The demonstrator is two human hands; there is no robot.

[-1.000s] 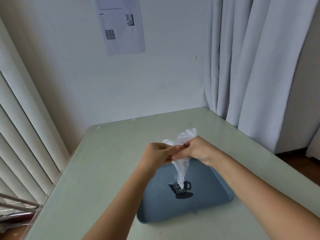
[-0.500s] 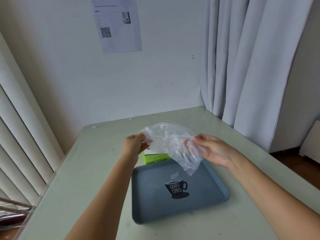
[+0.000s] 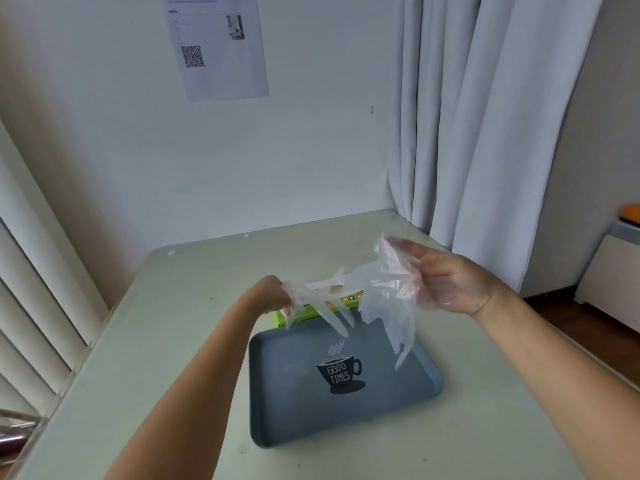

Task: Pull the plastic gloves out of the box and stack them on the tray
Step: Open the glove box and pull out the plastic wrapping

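Observation:
A clear plastic glove (image 3: 384, 299) hangs spread in the air above the far edge of the blue-grey tray (image 3: 287, 403), its fingers dangling toward the tray. My left hand (image 3: 273, 294) grips its left edge. My right hand (image 3: 446, 282) holds the right edge with thumb and fingers, palm partly behind the film. The green glove box (image 3: 294, 315) lies just beyond the tray, mostly hidden behind the glove and my left hand. The tray bears a printed cup with "GOOD TIMES" and nothing lies on it.
The pale green table (image 3: 166, 341) stands in a corner, wall behind. White curtains (image 3: 485, 133) hang at the right, blinds (image 3: 31, 289) at the left. A sheet with a QR code (image 3: 214, 46) is stuck on the wall.
The bunched glove has been pulled open and spread wide. My hands moved apart, the right one up and to the right. The box came into sight behind the tray.

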